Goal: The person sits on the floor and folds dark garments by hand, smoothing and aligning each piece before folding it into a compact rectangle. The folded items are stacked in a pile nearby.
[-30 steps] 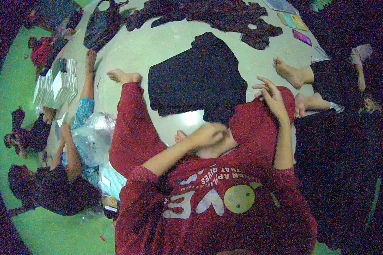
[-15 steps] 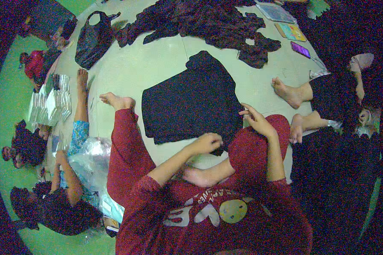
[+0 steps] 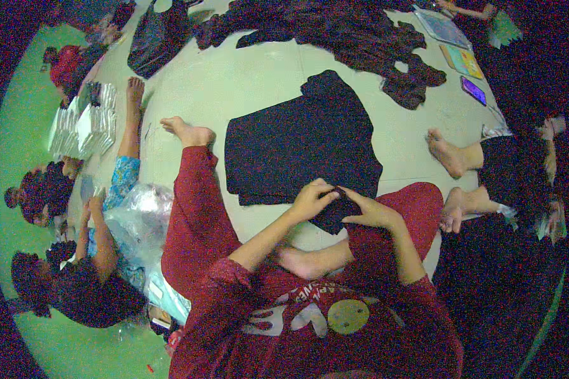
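- Black cloth [image 3: 297,145]: middle of the frame, spread flat in layers on the pale floor [image 3: 265,76], between the person's legs. Its near tip hangs down toward the lower centre, between the two hands.
- Left hand [image 3: 311,199]: at the cloth's lower edge, coming in from the lower left. Thumb and forefinger brought together, apparently pinching a small dark fold.
- Right hand [image 3: 372,213]: opposite, just to the right. Thumb and fingers parted, with the dark tip between them; cannot tell whether they grip it.
- Key relation: most of the cloth lies up and to the left of the hands, so the left hand is nearer its broad body. The right hand sits at the right margin, beside the red trouser knee [image 3: 417,202].
- Long axis: not clear. Width and height look much alike; a narrower strip along the right side runs from the top peak down to the hands.
- Surroundings: heap of dark garments [image 3: 335,25] along the top, well apart from the cloth; black bag [image 3: 161,41] upper left; purple-screened phone [image 3: 473,91] upper right; white packets [image 3: 95,126] and crumpled clear plastic [image 3: 148,208] at left.
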Available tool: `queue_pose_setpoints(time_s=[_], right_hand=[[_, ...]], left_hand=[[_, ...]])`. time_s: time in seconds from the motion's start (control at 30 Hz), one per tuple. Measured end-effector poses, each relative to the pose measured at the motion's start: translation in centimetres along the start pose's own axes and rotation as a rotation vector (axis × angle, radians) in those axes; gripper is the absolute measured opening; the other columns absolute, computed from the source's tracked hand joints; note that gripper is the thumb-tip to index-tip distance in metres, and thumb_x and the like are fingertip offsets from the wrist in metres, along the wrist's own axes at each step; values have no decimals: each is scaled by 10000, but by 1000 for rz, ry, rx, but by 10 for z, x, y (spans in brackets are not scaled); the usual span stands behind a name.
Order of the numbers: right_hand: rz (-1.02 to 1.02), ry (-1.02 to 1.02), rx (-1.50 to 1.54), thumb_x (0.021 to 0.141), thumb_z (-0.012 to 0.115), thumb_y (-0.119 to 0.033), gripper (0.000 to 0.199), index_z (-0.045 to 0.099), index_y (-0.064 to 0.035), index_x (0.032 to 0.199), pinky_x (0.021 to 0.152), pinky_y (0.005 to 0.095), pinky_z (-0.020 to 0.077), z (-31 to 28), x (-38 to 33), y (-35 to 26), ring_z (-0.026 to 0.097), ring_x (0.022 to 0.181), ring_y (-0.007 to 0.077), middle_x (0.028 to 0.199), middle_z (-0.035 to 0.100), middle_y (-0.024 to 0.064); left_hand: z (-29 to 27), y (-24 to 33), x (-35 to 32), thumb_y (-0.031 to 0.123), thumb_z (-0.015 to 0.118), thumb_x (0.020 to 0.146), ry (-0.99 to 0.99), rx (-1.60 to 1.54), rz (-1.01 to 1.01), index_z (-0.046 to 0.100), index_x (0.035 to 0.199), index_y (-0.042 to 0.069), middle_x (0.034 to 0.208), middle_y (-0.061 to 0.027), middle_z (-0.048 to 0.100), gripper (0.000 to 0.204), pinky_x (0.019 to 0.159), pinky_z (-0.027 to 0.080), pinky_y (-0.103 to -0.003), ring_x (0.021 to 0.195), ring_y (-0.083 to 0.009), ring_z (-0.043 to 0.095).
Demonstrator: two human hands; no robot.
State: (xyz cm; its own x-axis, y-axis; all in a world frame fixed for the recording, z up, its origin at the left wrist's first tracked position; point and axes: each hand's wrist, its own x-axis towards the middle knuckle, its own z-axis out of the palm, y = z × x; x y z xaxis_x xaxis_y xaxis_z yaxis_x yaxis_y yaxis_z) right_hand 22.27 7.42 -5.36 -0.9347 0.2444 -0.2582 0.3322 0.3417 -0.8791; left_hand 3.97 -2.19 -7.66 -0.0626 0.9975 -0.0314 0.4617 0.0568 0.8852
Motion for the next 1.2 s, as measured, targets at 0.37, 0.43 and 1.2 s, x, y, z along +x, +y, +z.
queue_pose_setpoints(time_s=[0.37,0.43,1.2], right_hand=[[87,67,-54,710,488,78,518,435,-86,1198,916,367,409,3,3,-18,489,1113,313,1167,527,165],[52,109,-113,677,457,119,528,465,-89,1163,920,364,404,-1,-1,-20,491,1112,310,1154,536,159],[-87,294,-400,614,419,155,631,521,-109,1178,945,357,381,-81,50,15,513,1069,275,1123,563,118]], left_hand=[[-7,-6,-38,226,620,737,55,428,357,534,1074,79,989,-135,544,378,793,445,-414,923,-326,531],[-22,-24,-40,202,604,718,106,632,361,538,1034,66,992,-140,544,350,811,432,-422,942,-331,524],[-212,-117,-29,228,674,731,-120,108,-430,575,1000,73,816,-66,605,325,734,432,-296,795,-166,562]])
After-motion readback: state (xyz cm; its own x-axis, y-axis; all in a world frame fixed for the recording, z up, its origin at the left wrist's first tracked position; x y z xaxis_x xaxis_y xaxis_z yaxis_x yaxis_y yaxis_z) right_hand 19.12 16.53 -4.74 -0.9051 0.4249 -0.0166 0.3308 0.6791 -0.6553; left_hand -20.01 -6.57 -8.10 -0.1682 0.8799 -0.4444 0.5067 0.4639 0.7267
